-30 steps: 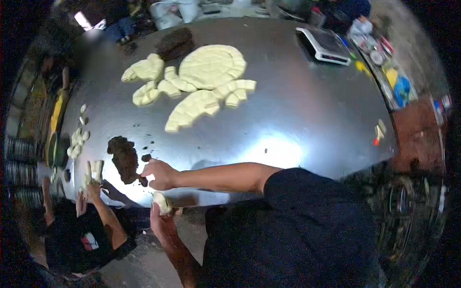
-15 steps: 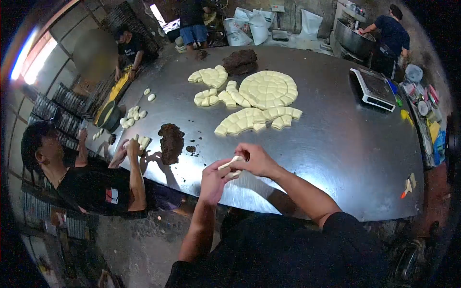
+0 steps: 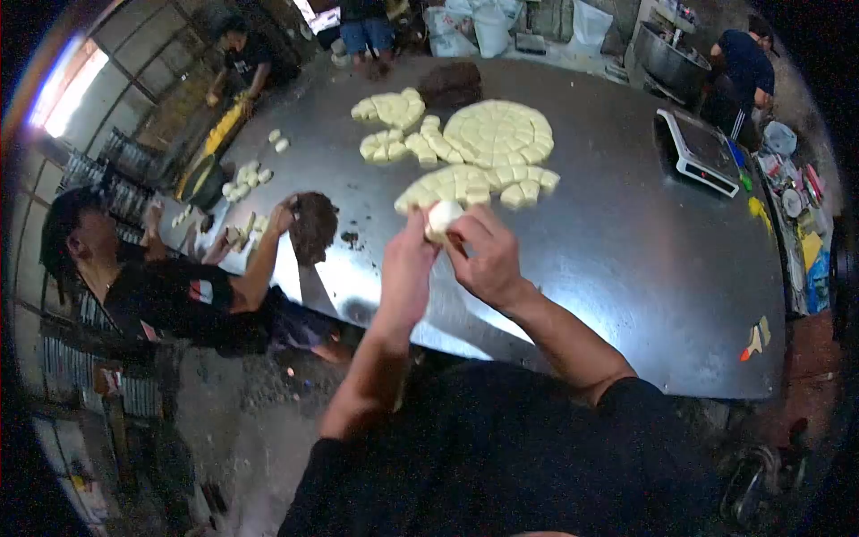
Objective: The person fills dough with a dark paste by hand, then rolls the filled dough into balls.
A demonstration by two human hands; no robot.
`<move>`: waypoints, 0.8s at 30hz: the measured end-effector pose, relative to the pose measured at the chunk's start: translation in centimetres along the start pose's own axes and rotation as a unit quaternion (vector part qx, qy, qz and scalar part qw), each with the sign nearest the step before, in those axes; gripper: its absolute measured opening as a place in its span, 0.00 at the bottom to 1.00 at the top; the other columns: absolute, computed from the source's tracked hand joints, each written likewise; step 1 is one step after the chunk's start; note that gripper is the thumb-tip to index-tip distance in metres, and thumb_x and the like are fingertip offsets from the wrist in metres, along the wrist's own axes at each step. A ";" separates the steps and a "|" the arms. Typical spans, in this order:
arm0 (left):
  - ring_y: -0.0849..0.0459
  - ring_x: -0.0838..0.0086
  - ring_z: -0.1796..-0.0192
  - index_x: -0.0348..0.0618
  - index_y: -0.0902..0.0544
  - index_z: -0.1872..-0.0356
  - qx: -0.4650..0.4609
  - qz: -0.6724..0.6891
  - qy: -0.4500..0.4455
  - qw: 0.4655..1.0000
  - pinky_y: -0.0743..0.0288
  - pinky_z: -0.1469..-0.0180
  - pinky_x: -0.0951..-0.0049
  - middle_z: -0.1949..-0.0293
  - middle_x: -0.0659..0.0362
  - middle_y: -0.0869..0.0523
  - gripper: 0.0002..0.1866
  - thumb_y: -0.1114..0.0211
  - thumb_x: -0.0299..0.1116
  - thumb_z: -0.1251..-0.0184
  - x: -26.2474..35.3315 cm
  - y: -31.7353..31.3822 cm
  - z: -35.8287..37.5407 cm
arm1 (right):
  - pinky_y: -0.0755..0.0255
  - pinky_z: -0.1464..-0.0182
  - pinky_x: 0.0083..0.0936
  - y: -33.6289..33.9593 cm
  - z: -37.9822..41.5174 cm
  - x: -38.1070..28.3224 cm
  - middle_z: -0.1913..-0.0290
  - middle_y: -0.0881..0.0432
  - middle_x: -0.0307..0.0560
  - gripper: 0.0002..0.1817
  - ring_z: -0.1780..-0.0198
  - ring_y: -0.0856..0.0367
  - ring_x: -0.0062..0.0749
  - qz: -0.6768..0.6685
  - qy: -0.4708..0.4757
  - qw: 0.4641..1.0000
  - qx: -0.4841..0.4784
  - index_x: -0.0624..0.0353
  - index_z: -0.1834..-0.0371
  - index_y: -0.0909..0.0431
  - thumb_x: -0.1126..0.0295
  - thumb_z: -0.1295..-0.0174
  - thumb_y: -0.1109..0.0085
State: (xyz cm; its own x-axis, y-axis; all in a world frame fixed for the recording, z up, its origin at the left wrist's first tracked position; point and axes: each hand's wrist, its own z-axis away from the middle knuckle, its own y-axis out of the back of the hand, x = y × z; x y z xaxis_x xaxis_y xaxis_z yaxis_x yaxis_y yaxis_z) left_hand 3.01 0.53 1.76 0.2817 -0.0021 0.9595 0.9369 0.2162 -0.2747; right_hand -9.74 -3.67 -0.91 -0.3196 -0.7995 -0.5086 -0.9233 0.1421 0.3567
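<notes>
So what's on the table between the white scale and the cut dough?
Nothing: in the head view, the steel table is bare between scale and cut dough.

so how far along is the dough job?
Done: a few shaped balls sit at the table's far left edge. In hand: left hand and right hand pinch one dough piece. Left: most cut dough and the dark filling.

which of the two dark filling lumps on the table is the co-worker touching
The near dark lump at the table's left edge, under the co-worker's hand. The other dark lump sits untouched at the far side.
</notes>
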 end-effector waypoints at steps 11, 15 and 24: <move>0.23 0.81 0.65 0.32 0.22 0.50 0.000 0.096 0.039 0.995 0.28 0.60 0.81 0.66 0.61 0.20 0.15 0.51 0.33 0.23 1.5 -1.1 1.6 | 0.28 0.66 0.30 1.9 -1.5 -1.5 0.68 0.25 0.43 0.13 0.68 0.23 0.39 -0.037 0.016 0.999 -0.011 0.57 0.66 0.23 0.78 0.56 0.32; 0.22 0.81 0.64 0.30 0.24 0.48 0.011 0.134 -0.008 0.991 0.28 0.59 0.81 0.60 0.58 0.18 0.14 0.52 0.30 0.23 1.6 -0.3 1.2 | 0.29 0.63 0.32 1.4 -1.6 -2.1 0.67 0.25 0.43 0.13 0.65 0.23 0.40 -0.025 0.131 0.991 -0.021 0.56 0.64 0.23 0.73 0.54 0.33; 0.21 0.79 0.61 0.34 0.23 0.53 -0.035 0.031 0.003 0.999 0.26 0.58 0.78 0.60 0.59 0.19 0.14 0.51 0.36 0.23 2.1 0.1 1.3 | 0.28 0.62 0.32 1.7 -2.0 -2.3 0.70 0.25 0.43 0.13 0.64 0.22 0.39 0.010 0.114 0.993 -0.022 0.56 0.64 0.23 0.76 0.53 0.33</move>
State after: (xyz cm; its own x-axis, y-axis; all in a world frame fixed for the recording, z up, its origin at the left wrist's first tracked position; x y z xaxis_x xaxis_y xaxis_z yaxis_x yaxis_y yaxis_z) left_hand 3.38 1.79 3.82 0.3402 0.0040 0.9403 0.9300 0.1468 -0.3371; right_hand -10.17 -2.71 2.45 -0.2771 -0.9085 -0.3129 -0.9054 0.1378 0.4016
